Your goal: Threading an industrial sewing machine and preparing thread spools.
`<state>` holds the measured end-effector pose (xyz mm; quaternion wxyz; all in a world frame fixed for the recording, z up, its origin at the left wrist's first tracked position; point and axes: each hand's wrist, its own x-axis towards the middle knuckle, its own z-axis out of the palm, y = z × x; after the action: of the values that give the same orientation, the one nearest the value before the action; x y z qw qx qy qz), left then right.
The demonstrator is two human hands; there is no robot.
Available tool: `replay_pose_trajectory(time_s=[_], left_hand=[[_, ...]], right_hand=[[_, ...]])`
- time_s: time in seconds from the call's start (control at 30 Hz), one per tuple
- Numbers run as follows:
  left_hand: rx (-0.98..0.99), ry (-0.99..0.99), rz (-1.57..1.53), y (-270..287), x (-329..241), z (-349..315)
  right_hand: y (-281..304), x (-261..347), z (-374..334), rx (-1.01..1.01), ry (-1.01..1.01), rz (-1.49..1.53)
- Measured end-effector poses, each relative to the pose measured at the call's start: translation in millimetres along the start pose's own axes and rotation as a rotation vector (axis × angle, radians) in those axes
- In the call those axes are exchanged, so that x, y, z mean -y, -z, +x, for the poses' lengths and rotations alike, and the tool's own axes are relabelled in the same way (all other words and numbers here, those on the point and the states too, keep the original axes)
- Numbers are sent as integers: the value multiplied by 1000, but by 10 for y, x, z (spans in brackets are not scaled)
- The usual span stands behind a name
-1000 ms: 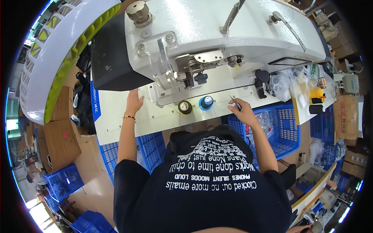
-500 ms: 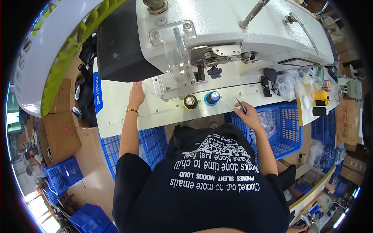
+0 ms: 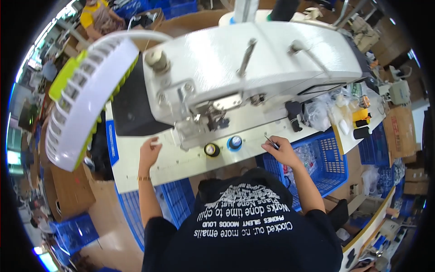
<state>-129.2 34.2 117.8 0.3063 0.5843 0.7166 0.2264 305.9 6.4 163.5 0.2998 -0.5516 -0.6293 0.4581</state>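
Note:
My left hand (image 3: 149, 153), with a bracelet on its wrist, hovers over the left part of the white sewing table (image 3: 136, 171). Its fingers are slightly bent and apart, and nothing shows between them. Close to it is the black end cover of the large white sewing machine (image 3: 213, 54). My right hand (image 3: 282, 152) is closed on a small pointed metal tool (image 3: 271, 142) at the table's front edge. Between the hands stand a black thread spool with a yellow rim (image 3: 211, 149) and a dark spool with a blue rim (image 3: 234, 143).
A white and green fan (image 3: 86, 104) stands left of the machine. Blue baskets (image 3: 333, 158) sit below the table's front edge. Plastic bags (image 3: 319, 110) and more spools (image 3: 361, 122) lie at the right. Another person (image 3: 97, 18) is at the far left.
My view has shifted, so the machine and fan appear differently. My left hand has come out from beside the black cover, more of its fingers showing. My right hand keeps the metal tool.

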Motion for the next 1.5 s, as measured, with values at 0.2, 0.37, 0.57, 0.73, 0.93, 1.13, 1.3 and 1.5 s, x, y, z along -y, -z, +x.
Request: replay_pose_trajectory(time_s=[0.2, 0.37, 0.57, 0.73, 0.93, 1.13, 1.3, 1.5], left_hand=[[290, -621, -129, 603, -1788, -876], [167, -847, -469, 684, -2496, -1137], [143, -976, -427, 470, -2856, -1030], [144, -1001, -403, 305, -2826, -1215], [123, -745, -471, 106, -2476, -1368], [94, -676, -521, 9, -2337, -1362], [82, -679, -537, -40, -2407, -1317], [141, -808, -636, -52, -2647, -1218]], right_hand=[[696, 848, -239, -158, 233, 68], [1121, 1437, -317, -373, 628, 309], [1397, 2560, 378, -32, 680, 413], [1410, 2760, 1570, -254, 432, -25], [1284, 2455, 2354, -42, 214, -401], [1224, 2317, 2399, -303, 561, -214], [1580, 2830, 1958, -365, 779, 112], [1750, 2934, 719, -222, 642, 212]])
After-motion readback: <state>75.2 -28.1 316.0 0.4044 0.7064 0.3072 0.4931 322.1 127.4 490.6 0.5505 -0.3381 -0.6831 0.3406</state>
